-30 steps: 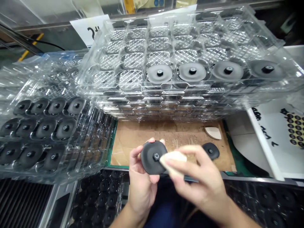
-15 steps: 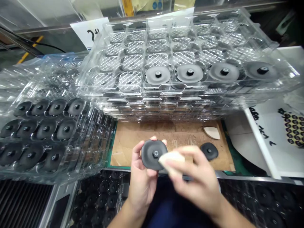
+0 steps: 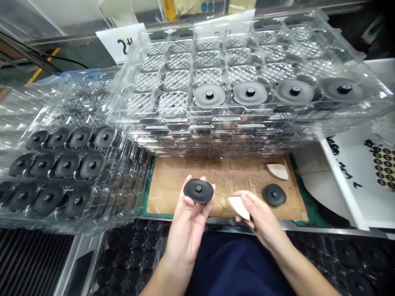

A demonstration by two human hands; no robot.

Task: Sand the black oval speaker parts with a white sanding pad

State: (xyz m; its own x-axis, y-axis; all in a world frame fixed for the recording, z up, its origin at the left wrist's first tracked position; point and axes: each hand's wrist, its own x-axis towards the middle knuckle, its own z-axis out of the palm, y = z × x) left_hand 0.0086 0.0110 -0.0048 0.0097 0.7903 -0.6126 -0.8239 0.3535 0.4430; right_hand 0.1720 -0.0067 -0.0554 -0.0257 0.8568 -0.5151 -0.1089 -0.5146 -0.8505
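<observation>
In my left hand [image 3: 188, 224] is a black rounded disc-shaped part [image 3: 193, 191] with a small raised hub in its middle, held by the edges with the hub side up. My right hand [image 3: 261, 218] grips a white wedge-shaped pad [image 3: 238, 207] between thumb and fingers, apart from the disc and to its right. On the brown cardboard [image 3: 173, 176] beyond my hands lie a second black disc [image 3: 274, 194] and another off-white wedge pad [image 3: 277, 171].
Behind the cardboard rises a stack of clear plastic trays [image 3: 216, 123], with several black discs in the top tray's front row. More trays [image 3: 70, 164] filled with discs stand at left. A white bin [image 3: 345, 185] with a sheet of round stickers [image 3: 385, 164] sits at right.
The white pad was over the disc's right edge; my right hand has drawn it away to the right. My left hand has tilted the disc flatter.
</observation>
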